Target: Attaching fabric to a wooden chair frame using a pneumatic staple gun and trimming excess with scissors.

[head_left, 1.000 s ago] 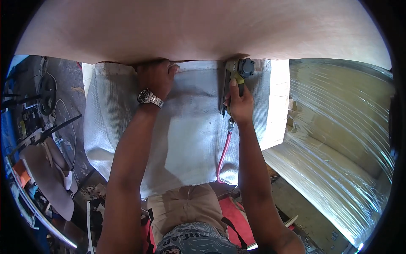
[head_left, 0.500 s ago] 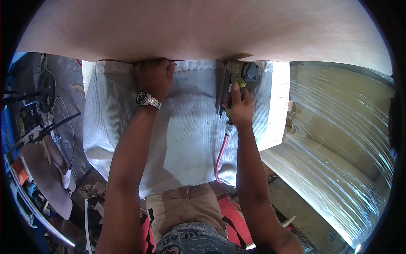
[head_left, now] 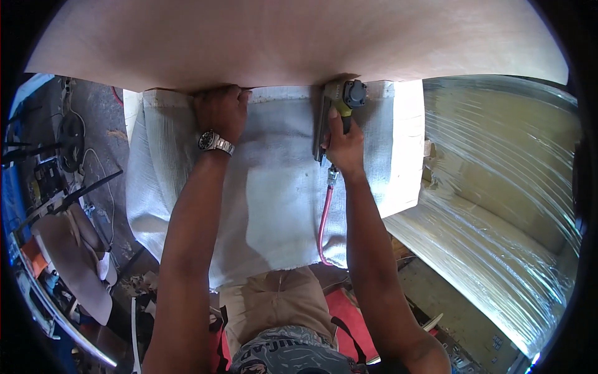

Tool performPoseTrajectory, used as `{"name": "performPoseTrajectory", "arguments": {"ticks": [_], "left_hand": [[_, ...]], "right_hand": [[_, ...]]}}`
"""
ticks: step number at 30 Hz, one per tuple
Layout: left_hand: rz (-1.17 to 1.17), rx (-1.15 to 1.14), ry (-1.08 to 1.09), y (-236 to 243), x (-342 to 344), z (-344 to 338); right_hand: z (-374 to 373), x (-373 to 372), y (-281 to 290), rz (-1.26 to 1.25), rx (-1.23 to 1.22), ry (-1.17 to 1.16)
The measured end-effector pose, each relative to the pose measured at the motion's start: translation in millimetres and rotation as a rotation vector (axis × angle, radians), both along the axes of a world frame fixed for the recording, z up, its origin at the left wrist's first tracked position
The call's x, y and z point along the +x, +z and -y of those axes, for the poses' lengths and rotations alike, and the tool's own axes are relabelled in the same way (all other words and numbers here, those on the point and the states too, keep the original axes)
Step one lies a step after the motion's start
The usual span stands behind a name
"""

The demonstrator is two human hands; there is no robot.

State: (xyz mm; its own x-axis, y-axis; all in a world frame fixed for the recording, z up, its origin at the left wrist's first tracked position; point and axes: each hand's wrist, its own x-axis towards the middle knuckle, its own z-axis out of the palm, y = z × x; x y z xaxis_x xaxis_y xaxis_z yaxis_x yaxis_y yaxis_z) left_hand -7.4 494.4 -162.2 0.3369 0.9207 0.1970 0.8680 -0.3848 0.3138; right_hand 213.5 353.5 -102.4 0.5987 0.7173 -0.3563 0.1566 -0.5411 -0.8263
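Around the work: to your right stands a bulky beige piece of furniture, wrapped in clear film; at lower left lie a smooth brown padded piece, a dark wheel-like ring and a loose pale cord. The overhanging pale panel stands in the way at the top, hiding your left fingertips and the front tip of the air tool. The tool sits at the upper right of the woven sheet, against the panel's lower edge. Your right hand is closed around its handle, thumb lying along the upper side. Your left hand lies at the same edge, left of the tool, knuckles bent; whether it pinches anything cannot be told. A metal-link watch circles that wrist. Materials: the sheet is silvery grey with a fine ribbed weave, its side folds loose, its lower edge frayed; the tool has a long dark magazine, a green-yellow part and a round black cap; a red hose runs from a metal coupling at its base down over the sheet. The panel is smooth and bulges toward you. Surface and room: the sheet covers a whitish block, its bare side showing at right; the dark floor at left is stained, with scraps lower down.
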Motion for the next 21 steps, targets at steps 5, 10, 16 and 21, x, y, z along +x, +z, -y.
{"name": "performPoseTrajectory", "arguments": {"ticks": [5,10,16,21], "left_hand": [[-0.036,0.003,-0.003,-3,-3,1],[0.003,0.061,-0.007,-8,-7,0],[0.066,0.083,-0.013,-7,-8,0],[0.073,0.033,-0.011,-6,-7,1]], "right_hand": [[6,-13,-4,-0.190,0.089,-0.001],[-2,-27,-5,-0.182,0.033,0.033],[-11,-48,4,-0.182,-0.045,0.004],[-19,-65,7,-0.060,-0.118,0.076]]}}
